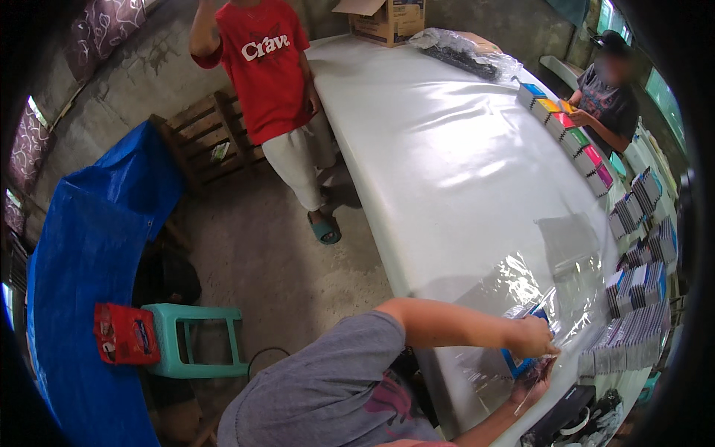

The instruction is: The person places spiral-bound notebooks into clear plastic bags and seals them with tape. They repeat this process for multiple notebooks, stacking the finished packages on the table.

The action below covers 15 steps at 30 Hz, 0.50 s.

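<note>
A blue-covered notebook (518,363), perhaps a stack of them, lies at the near edge of the white table, partly inside shiny clear plastic film (514,279). My left hand (532,337) reaches across its top, fingers pinched together on the film at the end away from me. Against the lower end of the notebook, my right hand (532,383) is closed round the wrapped edge. Both hands are close together, and they cover much of the notebook. More loose film spreads over the table beyond and beside it.
Notebook stacks (625,335) line the table's right side, with coloured ones (573,141) farther up. A person in dark clothes (607,97) handles notebooks there. Another in a red shirt (264,67) stands left of the white table (417,171). A green stool (197,339) stands behind me.
</note>
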Motion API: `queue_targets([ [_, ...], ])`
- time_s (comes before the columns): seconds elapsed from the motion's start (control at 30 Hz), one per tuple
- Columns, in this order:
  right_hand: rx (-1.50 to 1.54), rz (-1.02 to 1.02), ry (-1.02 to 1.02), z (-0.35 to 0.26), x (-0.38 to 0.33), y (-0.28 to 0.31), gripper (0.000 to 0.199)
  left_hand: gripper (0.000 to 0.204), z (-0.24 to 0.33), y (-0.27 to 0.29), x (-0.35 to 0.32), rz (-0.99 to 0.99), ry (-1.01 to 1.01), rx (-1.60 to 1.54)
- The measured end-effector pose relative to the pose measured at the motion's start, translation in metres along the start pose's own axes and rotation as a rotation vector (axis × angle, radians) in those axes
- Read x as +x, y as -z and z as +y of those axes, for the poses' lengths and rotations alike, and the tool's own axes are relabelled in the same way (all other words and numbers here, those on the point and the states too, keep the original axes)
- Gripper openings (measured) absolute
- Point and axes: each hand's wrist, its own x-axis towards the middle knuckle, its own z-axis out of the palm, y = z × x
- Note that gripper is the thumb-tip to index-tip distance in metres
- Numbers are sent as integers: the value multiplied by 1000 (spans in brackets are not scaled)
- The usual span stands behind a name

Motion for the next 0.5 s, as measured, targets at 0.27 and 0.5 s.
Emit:
queue_targets([
  [0.27,178,-268,-7,-18,19,83,20,66,-11,7,-13,65,-91,119],
  [0.5,-1061,386,671,-66,-22,78,37,58,-15,5,-14,24,-87,29],
])
